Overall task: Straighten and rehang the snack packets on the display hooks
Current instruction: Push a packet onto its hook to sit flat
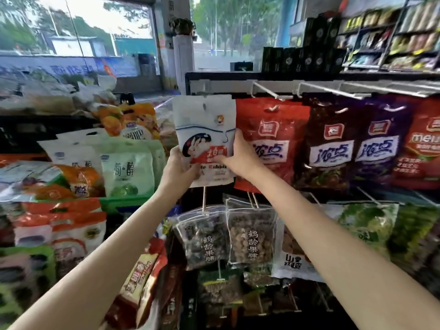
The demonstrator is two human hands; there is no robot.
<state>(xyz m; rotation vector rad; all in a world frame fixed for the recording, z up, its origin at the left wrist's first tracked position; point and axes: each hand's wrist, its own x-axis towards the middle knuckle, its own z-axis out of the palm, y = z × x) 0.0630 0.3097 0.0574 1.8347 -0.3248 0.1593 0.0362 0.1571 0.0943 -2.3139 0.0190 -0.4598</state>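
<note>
Packet of White Rabbit candy going back on its hook

White Rabbit packet is held up at the left end of the top row, just beside the red packet that hangs on the next hook. The left hand grips its lower left edge, and the right hand pinches its right edge with the thumb across the front. The small hang hole near the top shows dark; whether a peg already passes through it I cannot tell.

To do this step well, I think both hands should keep the packet flat and upright, bring the hole level with the peg tip, then push straight back. The empty white hook to the right shows the angle of the pegs. Care is needed not to drag the red neighbour askew.
</note>
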